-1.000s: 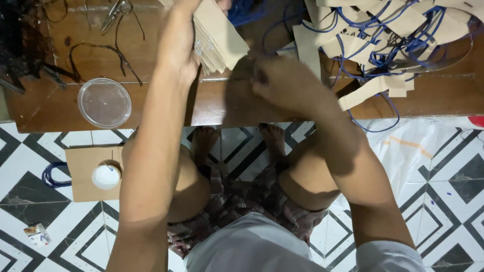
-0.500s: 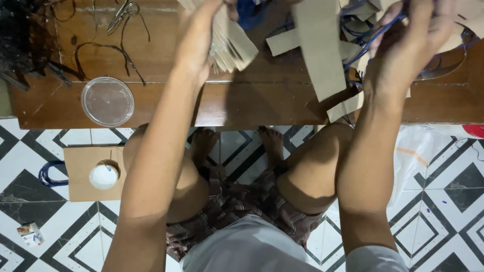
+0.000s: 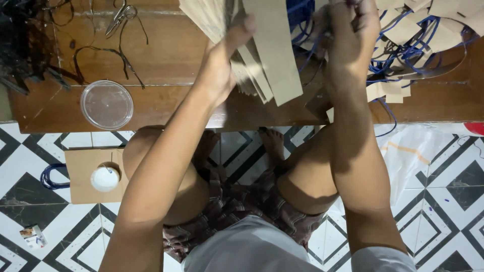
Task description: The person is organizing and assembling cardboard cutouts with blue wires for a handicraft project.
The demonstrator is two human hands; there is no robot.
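showing a seated person at a low wooden surface, viewed from the head camera. left hand closed around a fanned stack of brown card strips, thumb across the front, the stack held tilted just above the surface edge. right hand raised over a heap of cut card pieces with blue cord handles, fingers bunched near the top edge of the view; whether they pinch a cord or a strip cannot be told. judged progress: many pieces already carry cords and lie piled at the right, while the stack in the left hand appears unfinished, so a good part seems left. also present: clear round lid and scissors on the surface; a card square with a white round object on the tiled floor.
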